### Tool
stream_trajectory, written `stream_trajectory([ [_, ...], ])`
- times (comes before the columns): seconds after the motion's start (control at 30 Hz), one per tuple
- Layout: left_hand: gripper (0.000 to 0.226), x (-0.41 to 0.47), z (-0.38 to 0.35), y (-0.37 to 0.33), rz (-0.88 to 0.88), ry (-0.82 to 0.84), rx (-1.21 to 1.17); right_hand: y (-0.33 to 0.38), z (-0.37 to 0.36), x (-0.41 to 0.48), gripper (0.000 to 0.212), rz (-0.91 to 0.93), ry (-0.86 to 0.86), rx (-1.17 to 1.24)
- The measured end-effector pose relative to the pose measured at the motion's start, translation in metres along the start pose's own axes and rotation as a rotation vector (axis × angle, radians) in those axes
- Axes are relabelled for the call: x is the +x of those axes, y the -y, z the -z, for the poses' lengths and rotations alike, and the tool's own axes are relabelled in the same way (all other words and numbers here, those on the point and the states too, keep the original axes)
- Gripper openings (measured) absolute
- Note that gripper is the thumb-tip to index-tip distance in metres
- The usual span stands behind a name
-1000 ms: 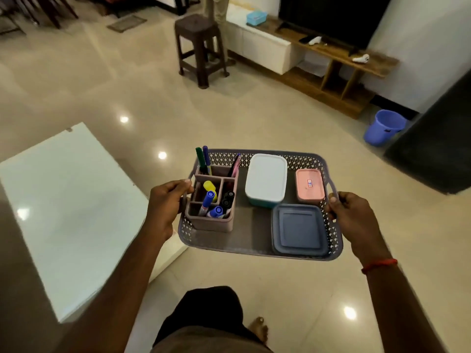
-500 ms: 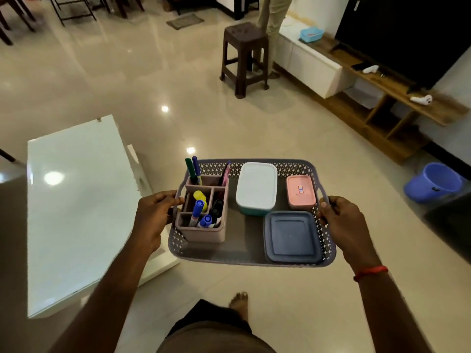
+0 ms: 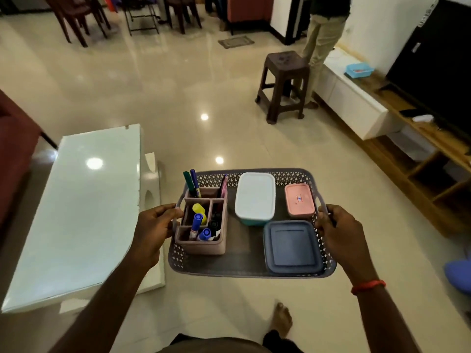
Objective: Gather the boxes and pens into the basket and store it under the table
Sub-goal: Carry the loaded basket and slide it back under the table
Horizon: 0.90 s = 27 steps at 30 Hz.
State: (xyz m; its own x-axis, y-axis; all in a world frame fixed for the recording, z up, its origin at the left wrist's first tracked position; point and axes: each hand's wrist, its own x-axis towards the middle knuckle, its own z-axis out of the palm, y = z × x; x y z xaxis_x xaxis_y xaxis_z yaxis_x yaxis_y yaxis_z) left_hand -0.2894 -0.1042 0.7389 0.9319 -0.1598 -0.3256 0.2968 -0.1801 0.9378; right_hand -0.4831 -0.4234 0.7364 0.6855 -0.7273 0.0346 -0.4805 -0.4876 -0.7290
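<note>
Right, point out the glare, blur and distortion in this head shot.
Head view: ceiling lights glare as bright spots on the glossy floor and the white table; the basket and its contents are sharp; the blue object at the right edge is soft; the wide lens bows the TV unit.

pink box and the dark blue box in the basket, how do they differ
The pink box looks smaller than the dark blue box. The pink box has a small sticker on its lid; the dark blue box's lid is plain. The pink box sits in the far right corner of the basket, the dark blue box in the near right corner. Both are lidded and lie flat.
</note>
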Motion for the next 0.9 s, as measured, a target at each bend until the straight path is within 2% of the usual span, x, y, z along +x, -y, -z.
stream_trajectory([
  [0.3, 0.014, 0.011, -0.068, -0.02, 0.05, -0.262, -0.196, -0.01, 0.004, 0.145, 0.01, 0.159, 0.211, 0.022],
  [0.47, 0.02, 0.024, -0.089, -0.031, 0.114, -0.304, -0.402, -0.001, -0.011, 0.215, 0.012, 0.233, 0.302, 0.023],
  [0.63, 0.024, 0.056, -0.098, -0.029, 0.118, -0.366, -0.411, 0.015, -0.044, 0.277, 0.013, 0.281, 0.412, 0.023],
  [0.9, 0.022, 0.136, -0.107, -0.041, 0.189, -0.568, -0.472, 0.066, -0.109, 0.378, 0.014, 0.381, 0.528, 0.005],
])
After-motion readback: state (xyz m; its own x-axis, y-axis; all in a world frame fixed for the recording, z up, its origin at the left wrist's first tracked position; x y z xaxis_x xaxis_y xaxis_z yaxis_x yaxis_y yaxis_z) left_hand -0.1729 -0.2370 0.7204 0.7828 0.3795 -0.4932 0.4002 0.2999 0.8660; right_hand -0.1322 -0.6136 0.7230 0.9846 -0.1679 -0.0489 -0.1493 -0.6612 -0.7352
